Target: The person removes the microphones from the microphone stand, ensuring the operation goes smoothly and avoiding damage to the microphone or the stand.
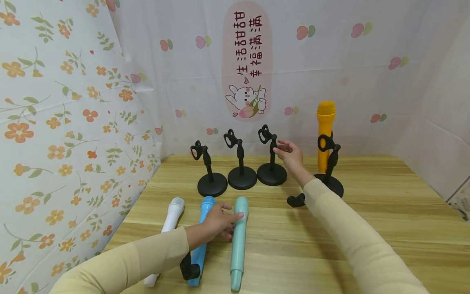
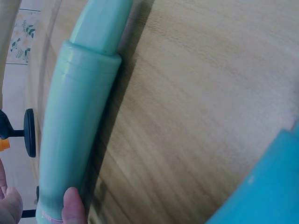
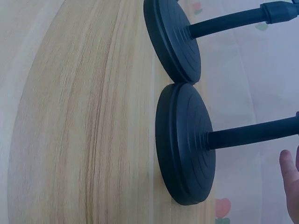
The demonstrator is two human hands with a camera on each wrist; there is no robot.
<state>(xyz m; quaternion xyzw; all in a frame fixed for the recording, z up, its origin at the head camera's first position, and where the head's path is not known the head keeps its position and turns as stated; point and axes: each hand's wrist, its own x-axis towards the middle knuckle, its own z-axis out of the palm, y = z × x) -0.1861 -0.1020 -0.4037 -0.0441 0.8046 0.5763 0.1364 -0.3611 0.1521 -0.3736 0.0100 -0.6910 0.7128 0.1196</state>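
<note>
My left hand point(image 1: 218, 222) reaches over the blue microphone point(image 1: 198, 255) to the mint green microphone point(image 1: 238, 241) lying on the table. One fingertip rests on the green microphone's upper body; the left wrist view shows a digit point(image 2: 74, 207) against it near its collar. My right hand point(image 1: 292, 157) is beside the pole of a black microphone stand point(image 1: 272, 173), thumb and fingers spread. In the right wrist view, fingers point(image 3: 290, 179) show apart from the stand's pole point(image 3: 252, 134). The stand's clip point(image 1: 265, 134) holds nothing.
Two more black stands point(image 1: 212, 185) point(image 1: 242, 178) with bare clips stand to the left. At the right, a yellow microphone point(image 1: 324, 134) is upright by another stand point(image 1: 334, 185). A white microphone point(image 1: 170, 220) lies left of the blue one. A printed curtain point(image 1: 191, 81) backs the wooden table point(image 1: 279, 253).
</note>
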